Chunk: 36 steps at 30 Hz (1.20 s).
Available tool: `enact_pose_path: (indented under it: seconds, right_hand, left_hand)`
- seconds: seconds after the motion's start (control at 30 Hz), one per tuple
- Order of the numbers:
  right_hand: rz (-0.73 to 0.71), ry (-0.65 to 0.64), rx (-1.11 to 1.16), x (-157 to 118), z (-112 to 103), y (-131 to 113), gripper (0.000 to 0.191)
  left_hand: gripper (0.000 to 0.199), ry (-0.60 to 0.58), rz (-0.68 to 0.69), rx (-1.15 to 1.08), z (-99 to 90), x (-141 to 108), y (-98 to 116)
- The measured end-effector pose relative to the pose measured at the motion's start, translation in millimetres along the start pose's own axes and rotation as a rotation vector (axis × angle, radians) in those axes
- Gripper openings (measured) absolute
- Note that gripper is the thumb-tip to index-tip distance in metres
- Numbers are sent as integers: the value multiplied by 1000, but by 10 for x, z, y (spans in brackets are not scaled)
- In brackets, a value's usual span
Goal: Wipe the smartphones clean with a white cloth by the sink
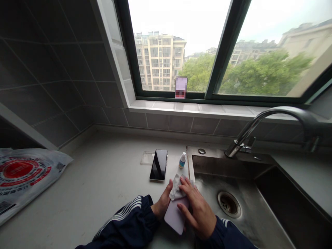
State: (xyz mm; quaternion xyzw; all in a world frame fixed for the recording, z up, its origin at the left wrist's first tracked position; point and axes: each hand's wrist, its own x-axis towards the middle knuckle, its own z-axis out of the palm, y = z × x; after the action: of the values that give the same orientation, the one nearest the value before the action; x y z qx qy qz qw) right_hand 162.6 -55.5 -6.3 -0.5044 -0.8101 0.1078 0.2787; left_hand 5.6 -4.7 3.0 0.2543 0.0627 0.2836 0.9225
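Note:
My left hand [163, 202] is closed around the left edge of a pale lilac phone [174, 215], holding it tilted over the counter beside the sink. My right hand [199, 205] presses a crumpled white tissue [176, 186] onto the phone's upper part, which is hidden beneath it. Just beyond my hands, a small white-capped spray bottle [182, 160] stands upright. Left of the bottle lies a dark-screened phone [159, 165], partly over a clear phone case [147, 158].
A stainless steel sink [190, 162] with a drain [229, 204] lies to the right, under a curved tap [255, 124]. A white plastic bag with red print [23, 173] rests on the pale counter [98, 183] at left. A window [171, 62] is ahead.

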Motion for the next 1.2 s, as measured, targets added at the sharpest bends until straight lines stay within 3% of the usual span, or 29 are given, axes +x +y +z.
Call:
enact_pose_path:
  seconds: [0.43,0.7,0.87,1.07,1.2]
  right_hand:
    - [3,-67,-42,5,-25,-11,53]
    - [-155,-173,-102,-2,-77,-115,61]
    - [-294,-172,-43,-5,-125,-228,54]
    - [-385,-138,-32,5,-164,-244,40]
    - [-394,-93,-103,23,-212,-175,34]
  left_hand:
    - [69,-7,-20,-68,7,7,-11]
    - [75,182,-20,-185,-121,-21,-7]
    - [96,247,-31,-158,-132,-9,84]
    - [112,179,-27,-132,-194,-31,203]
    - [109,140,6,-156,-170,-37,216]
